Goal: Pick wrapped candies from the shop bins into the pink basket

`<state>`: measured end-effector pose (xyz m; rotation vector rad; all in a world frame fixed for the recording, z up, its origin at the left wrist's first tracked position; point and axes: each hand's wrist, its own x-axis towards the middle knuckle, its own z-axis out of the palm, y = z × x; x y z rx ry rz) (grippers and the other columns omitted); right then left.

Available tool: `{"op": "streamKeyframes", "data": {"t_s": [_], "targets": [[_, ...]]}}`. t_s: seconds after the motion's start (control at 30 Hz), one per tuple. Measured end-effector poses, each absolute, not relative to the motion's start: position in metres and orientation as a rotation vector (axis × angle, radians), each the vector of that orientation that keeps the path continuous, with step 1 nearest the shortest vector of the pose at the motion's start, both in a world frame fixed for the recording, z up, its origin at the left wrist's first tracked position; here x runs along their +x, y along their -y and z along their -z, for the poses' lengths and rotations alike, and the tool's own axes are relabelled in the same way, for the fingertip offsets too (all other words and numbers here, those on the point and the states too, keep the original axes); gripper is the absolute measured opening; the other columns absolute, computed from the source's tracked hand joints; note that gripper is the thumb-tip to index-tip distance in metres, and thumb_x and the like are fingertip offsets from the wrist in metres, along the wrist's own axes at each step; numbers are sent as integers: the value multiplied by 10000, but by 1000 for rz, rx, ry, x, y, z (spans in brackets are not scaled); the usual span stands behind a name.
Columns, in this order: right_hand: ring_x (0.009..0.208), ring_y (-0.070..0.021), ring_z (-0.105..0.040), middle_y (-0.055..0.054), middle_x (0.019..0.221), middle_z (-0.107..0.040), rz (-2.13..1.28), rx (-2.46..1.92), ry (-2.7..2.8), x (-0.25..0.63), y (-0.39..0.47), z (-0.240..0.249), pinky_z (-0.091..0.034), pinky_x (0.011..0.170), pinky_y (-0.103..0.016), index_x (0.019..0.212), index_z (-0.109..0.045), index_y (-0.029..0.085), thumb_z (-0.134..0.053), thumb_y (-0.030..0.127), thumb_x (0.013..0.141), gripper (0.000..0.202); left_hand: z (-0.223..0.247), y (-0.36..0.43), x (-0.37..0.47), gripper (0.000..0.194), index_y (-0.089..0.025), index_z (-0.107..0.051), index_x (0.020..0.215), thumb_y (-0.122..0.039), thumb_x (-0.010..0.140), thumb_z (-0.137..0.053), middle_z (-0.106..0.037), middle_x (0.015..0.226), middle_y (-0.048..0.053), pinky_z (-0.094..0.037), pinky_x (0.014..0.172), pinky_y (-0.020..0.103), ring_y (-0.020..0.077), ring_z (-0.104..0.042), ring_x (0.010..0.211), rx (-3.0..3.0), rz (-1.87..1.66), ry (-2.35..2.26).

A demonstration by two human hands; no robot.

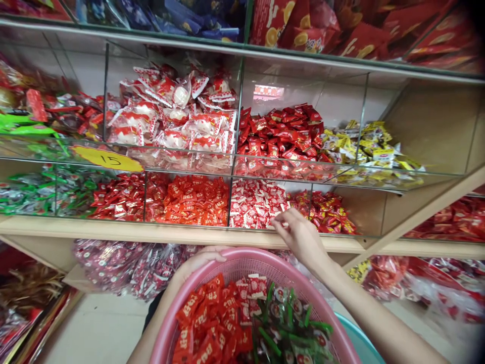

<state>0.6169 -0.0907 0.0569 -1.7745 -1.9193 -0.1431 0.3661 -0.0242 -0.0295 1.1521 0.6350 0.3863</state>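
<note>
My left hand point(200, 261) grips the far left rim of a pink plastic basket point(242, 255). Inside the basket lie orange-red wrapped candies point(206, 328), a few red-and-white wrapped candies point(252, 293) and dark candies with green wrapper ends point(291, 328). Beyond the basket, my right hand point(301, 235) is at the glass front of a bin of red-and-white candies point(257, 202), its fingers curled together in a pinch. Whatever may be between those fingertips is hidden.
Shelf bins divided by glass hold red candies point(284, 131), yellow candies point(373, 144), clear-wrapped sweets point(174, 111) and green candies point(34, 187). A yellow tag point(108, 158) reads 15. Bagged candies point(125, 263) lie beneath the wooden shelf edge point(182, 232). A teal container point(358, 336) shows below the basket.
</note>
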Motion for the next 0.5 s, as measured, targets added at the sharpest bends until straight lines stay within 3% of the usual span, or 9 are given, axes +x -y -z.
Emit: {"op": "streamKeyframes", "data": {"t_s": [0.17, 0.3, 0.5], "targets": [[660, -175, -588, -86, 936, -559, 518, -2241, 1772, 626, 66, -65, -307, 500, -255, 953, -526, 169, -397, 343, 891, 225, 26, 28, 366, 421, -212, -682, 1022, -168, 614, -586, -691, 1036, -4, -346, 963, 326, 237, -573, 1026, 1125, -409, -715], [675, -186, -612, -99, 943, -554, 580, -2345, 1793, 624, 58, -64, -308, 490, -253, 981, -516, 156, -365, 328, 901, 242, 29, 26, 367, 430, -203, -680, 1031, -165, 612, -591, -701, 1005, 11, -385, 911, 333, 240, -603, 958, 1121, -409, -733], [650, -189, -617, -91, 911, -554, 627, -2382, 1804, 628, 55, -61, -306, 481, -255, 952, -523, 152, -337, 269, 908, 224, 27, 29, 368, 454, -192, -661, 1069, -167, 620, -594, -694, 1024, 18, -359, 945, 328, 247, -579, 1014, 1087, -420, -684]]}}
